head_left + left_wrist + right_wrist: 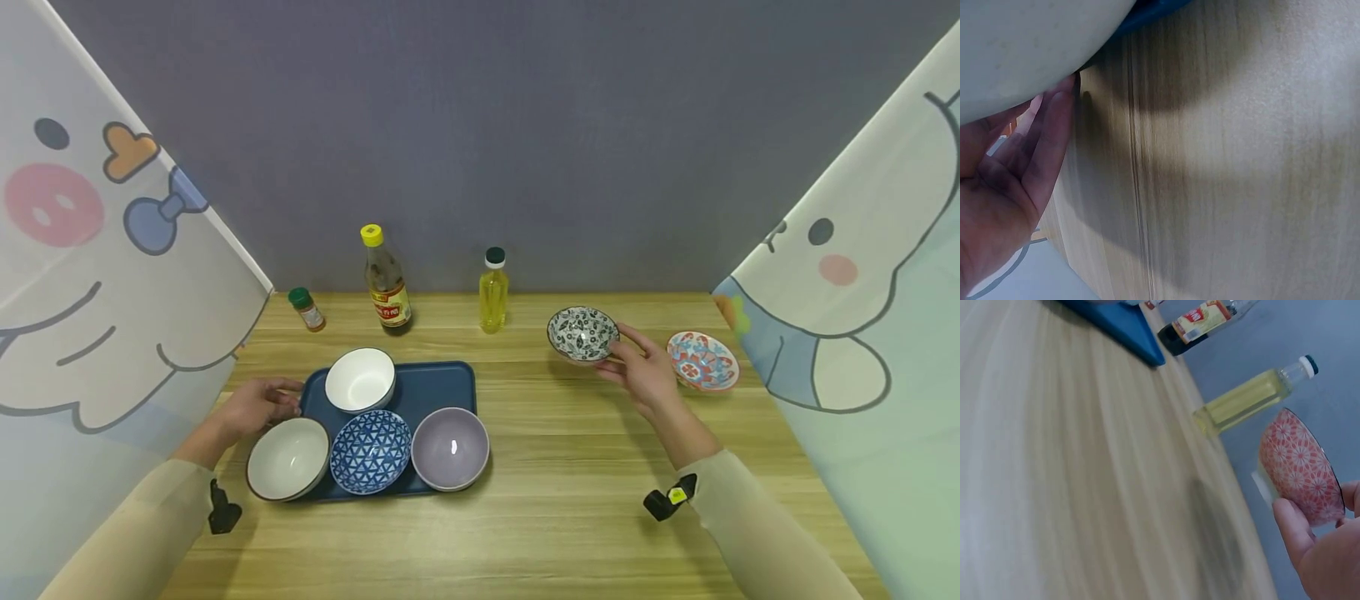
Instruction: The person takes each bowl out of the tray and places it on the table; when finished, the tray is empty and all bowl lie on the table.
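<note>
My right hand (pixel 647 368) holds a small bowl (pixel 582 334) by its right side, between thumb and fingers. Its inside has a black-and-white floral pattern; the right wrist view shows a red-patterned outside (pixel 1300 465) and a shadow on the table, apart from the bowl. At the left, my left hand (pixel 253 406) has its fingers at the left edge of a dark blue tray (pixel 438 383), beside a white bowl (pixel 288 458). Those fingers (pixel 1054 140) look fairly straight; the bowl partly hides their tips. A second white bowl (pixel 361 379), a blue-patterned bowl (pixel 371 452) and a purple bowl (pixel 450 448) sit on the tray.
A green-capped spice jar (pixel 307 309), a yellow-capped sauce bottle (pixel 387 283) and an oil bottle (pixel 492 292) stand along the back. A red-and-blue patterned dish (pixel 702 361) lies right of my right hand. A grey wall (pixel 480 150) and printed side panels surround the wooden table (pixel 570 533).
</note>
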Demonstrator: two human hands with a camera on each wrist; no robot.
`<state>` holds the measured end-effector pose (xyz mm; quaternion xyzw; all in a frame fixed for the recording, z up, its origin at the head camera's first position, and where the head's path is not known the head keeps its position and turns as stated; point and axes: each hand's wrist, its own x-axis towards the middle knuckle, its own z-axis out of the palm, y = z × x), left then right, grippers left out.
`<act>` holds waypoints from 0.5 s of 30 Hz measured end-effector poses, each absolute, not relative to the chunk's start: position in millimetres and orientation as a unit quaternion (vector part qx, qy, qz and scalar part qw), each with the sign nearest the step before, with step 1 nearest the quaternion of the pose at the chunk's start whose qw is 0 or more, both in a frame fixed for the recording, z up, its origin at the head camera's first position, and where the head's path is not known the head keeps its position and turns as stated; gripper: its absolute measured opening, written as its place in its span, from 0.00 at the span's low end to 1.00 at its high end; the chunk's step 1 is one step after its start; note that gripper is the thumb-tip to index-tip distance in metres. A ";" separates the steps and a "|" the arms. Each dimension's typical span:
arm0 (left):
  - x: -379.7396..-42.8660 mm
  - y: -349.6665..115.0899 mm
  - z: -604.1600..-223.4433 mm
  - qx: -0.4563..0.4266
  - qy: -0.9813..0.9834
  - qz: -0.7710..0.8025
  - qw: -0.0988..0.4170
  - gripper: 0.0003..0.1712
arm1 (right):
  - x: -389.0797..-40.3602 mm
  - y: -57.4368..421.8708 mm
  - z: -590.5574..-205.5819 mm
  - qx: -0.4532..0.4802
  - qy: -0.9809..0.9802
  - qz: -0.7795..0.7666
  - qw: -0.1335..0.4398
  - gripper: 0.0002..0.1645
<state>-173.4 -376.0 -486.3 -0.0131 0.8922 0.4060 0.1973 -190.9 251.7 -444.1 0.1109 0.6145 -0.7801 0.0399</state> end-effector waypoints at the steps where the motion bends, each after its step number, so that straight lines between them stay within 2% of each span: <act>1: -173.1 -375.9 -486.2 -0.013 0.892 0.407 0.197 0.29 | -189.5 253.4 -446.7 0.112 0.620 -0.776 0.031 0.37; 5: -172.0 -375.8 -485.2 -0.014 0.892 0.406 0.198 0.29 | -183.3 259.4 -456.2 0.126 0.632 -0.765 0.004 0.37; 15: -172.7 -376.7 -486.9 -0.014 0.892 0.406 0.199 0.30 | -176.6 274.0 -469.3 0.190 0.614 -0.766 -0.013 0.38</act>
